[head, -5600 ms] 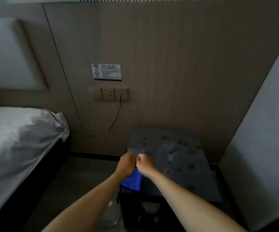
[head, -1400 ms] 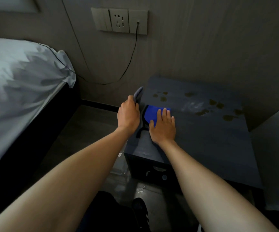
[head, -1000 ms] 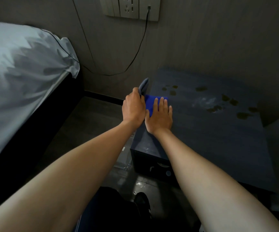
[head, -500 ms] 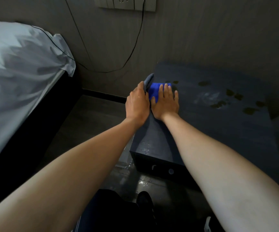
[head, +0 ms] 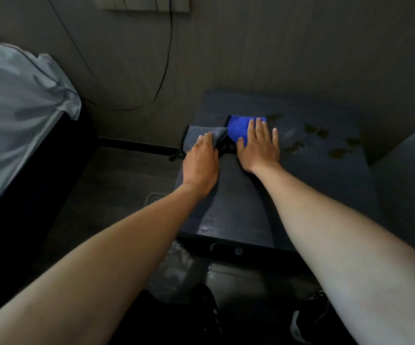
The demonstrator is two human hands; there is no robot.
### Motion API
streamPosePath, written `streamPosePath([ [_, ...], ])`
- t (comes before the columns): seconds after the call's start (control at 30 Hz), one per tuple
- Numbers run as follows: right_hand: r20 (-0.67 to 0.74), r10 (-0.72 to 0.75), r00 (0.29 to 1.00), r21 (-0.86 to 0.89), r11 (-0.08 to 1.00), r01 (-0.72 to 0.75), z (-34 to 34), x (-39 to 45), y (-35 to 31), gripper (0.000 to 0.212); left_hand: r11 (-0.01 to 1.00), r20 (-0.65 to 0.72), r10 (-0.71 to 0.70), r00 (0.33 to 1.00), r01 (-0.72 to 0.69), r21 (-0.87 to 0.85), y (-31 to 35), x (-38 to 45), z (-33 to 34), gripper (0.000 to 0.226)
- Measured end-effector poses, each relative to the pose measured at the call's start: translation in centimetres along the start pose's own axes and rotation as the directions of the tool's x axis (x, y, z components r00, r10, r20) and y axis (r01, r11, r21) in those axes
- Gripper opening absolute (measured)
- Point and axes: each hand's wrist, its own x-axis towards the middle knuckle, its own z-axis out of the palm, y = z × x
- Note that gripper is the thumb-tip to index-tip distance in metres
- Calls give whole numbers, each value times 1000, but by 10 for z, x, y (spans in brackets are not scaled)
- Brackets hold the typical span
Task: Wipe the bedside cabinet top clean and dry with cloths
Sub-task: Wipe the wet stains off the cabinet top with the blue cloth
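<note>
A: What takes up most of the room?

B: The bed (head: 14, 125) on the left, with a pale crumpled sheet over a dark base, and the wood-grain wall panel (head: 276, 51) behind everything. A thin black cable (head: 162, 70) loops down it from the socket plate (head: 146, 2).

A: And the cabinet?

B: The bedside cabinet top (head: 301, 190) is a dark, matte, rectangular worktop with square edges, back edge against the wall. The near half looks streaky with a wet sheen; brownish blotches (head: 315, 131) sit toward the far right corner (that part is bare and open).

A: The cloths?

B: A grey cloth (head: 199, 131), black-trimmed, lies at the far left edge, partly overhanging it. A blue cloth (head: 238, 127), fuzzy microfibre, lies flat just right of it, the two touching.

A: Hands?

B: The left hand (head: 201, 163) lies on the grey cloth, fingers curled over a bunched fold, grip loosely closed on it. The right hand (head: 258, 145) is flat, fingers spread, pressing the blue cloth down: grip released.
</note>
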Motion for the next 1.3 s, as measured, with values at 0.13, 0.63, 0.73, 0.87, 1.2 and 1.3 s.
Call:
streamPosePath([
  [0.13, -6, 24, 1000, 1, 1000, -24, -2, -4, 30, 68, 989, 96, 85, 992, -96, 114, 9, -6, 16, 37],
  [0.63, -6, 79, 997, -24, 997, -79, -16, -17, 124, 65, 837, 241, 451, 859, -501, 220, 98, 7, 67, 59],
  [0.73, -1, 70, 998, -47, 996, -70, -17, -19, 142, 63, 805, 339, 460, 821, -546, 230, 126, 17, 86, 56],
  [0.87, 2, 62, 998, -66, 996, -62, -19, -20, 166, 59, 803, 426, 417, 802, -546, 241, 156, 34, 110, 56],
  [1.2, 23, 90, 996, -134, 987, -86, -30, -22, 215, 58, 786, 491, 413, 767, -572, 233, 204, 39, 140, 58],
  [1.3, 27, 94, 995, -149, 985, -89, -33, -21, 227, 59, 777, 510, 403, 760, -579, 247, 215, 41, 149, 60],
])
